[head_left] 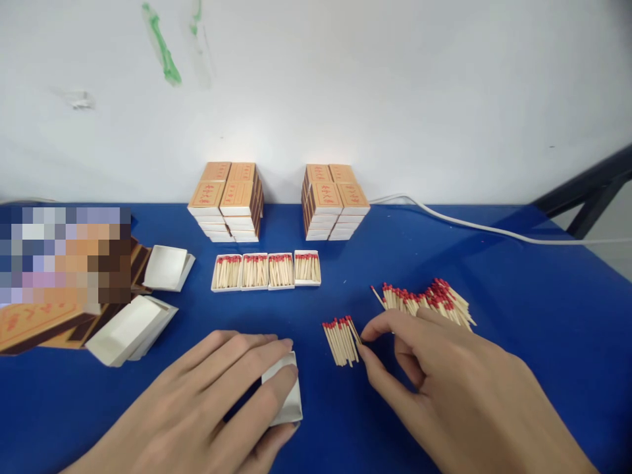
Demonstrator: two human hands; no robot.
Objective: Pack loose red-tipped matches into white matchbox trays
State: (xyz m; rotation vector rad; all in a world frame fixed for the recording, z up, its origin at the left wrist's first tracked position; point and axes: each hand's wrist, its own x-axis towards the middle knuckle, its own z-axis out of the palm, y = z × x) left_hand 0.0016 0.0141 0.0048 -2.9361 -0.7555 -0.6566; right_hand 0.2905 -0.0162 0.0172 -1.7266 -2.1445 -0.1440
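Observation:
My left hand [222, 395] lies over a white empty matchbox tray [286, 398] near the front of the blue table, fingers wrapped round it. My right hand [444, 388] sits to the right, thumb and forefinger touching the edge of a small bundle of red-tipped matches [342, 339] on the table. Just behind that hand is a larger loose heap of matches [429, 299]. Several white trays filled with matches [266, 270] stand in a row further back.
Two stacks of orange matchboxes [228, 201] [334, 201] stand against the white wall. Empty white trays [129, 329] [166, 268] and flat orange sleeves [34, 322] lie at the left. A white cable [484, 229] runs along the back right.

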